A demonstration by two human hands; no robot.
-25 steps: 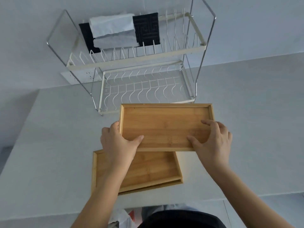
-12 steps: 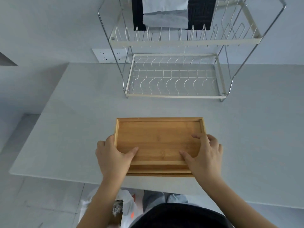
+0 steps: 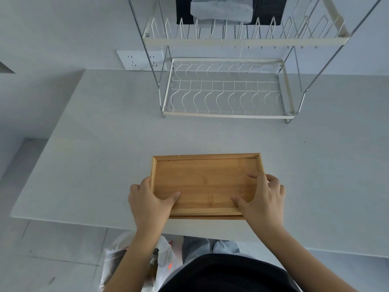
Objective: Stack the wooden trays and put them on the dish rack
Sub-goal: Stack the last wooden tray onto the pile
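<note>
Left hand (image 3: 150, 202) grasps the near-left corner of the upper wooden tray (image 3: 205, 184), thumb laid inside on the floor of the tray, fingers wrapped outside the left rim. Right hand (image 3: 262, 198) grasps the near-right corner the same way, thumb inside, fingers over the right rim.

Upper tray sits nested on the lower tray (image 3: 207, 217); only a thin strip of the lower one shows along the near edge, so the two are nearly flush. Both rest on the surface (image 3: 105, 154) close to its near edge, well apart from the dish rack (image 3: 226, 115), which stands at the far side against the wall.

Step in hand, by my reading: stacking is about done, final squaring of the pair. Next move calls for a grip that takes both trays at once, fingers under the lower one, then a lift and carry to the far side. The lower shelf of the rack looks free; the upper shelf holds folded cloths (image 3: 221, 8), one grey over dark.

Trays: rectangular, shallow, raised rim all round, honey-coloured bamboo-like grain, empty.
</note>
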